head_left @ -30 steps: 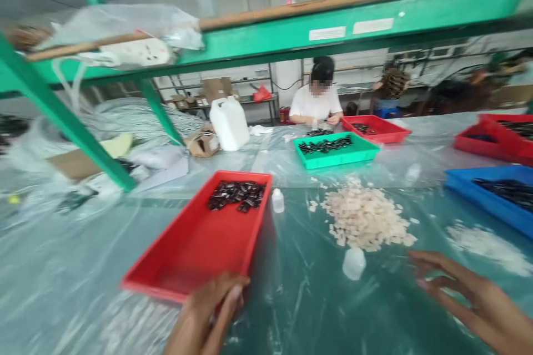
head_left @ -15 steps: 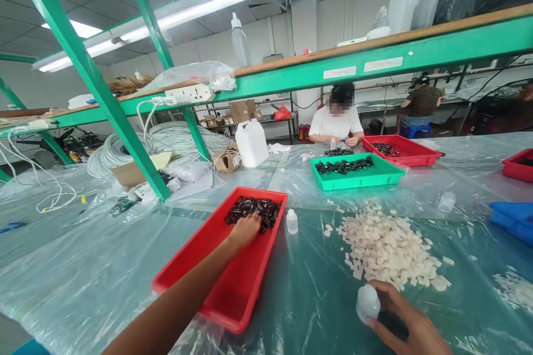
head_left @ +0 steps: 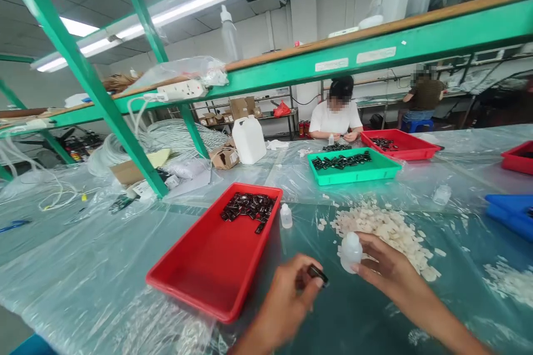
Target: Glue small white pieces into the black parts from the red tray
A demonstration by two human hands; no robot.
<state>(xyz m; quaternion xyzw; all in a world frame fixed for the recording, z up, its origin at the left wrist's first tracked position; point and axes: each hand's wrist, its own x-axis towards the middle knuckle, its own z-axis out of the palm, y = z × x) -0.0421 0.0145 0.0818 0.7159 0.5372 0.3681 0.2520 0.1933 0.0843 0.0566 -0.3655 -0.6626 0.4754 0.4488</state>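
My left hand (head_left: 290,297) is closed, pinching a small black rectangular plastic piece (head_left: 318,275) between thumb and fingers. Just to its right, my right hand (head_left: 385,266) grips a small white squeeze bottle (head_left: 351,252) by its side, with the cap end up. The two held things are close but apart, above the green tabletop. Left of my hands lies a long red tray (head_left: 195,266), with a heap of similar black pieces (head_left: 250,208) at its far end. A pile of pale, flat off-white pieces (head_left: 383,224) lies behind my right hand and is partly hidden by it.
Beside the red tray stands another small white bottle (head_left: 286,216). Farther back are a green tray (head_left: 353,176) of black pieces, a second red tray (head_left: 410,150) and a white jug (head_left: 249,141). A co-worker (head_left: 336,113) sits across the table. A green shelf beam (head_left: 283,71) spans overhead.
My left hand has left the red tray and come right and nearer, now carrying a black piece. My right hand has raised the bottle and moved it slightly left and away from me.
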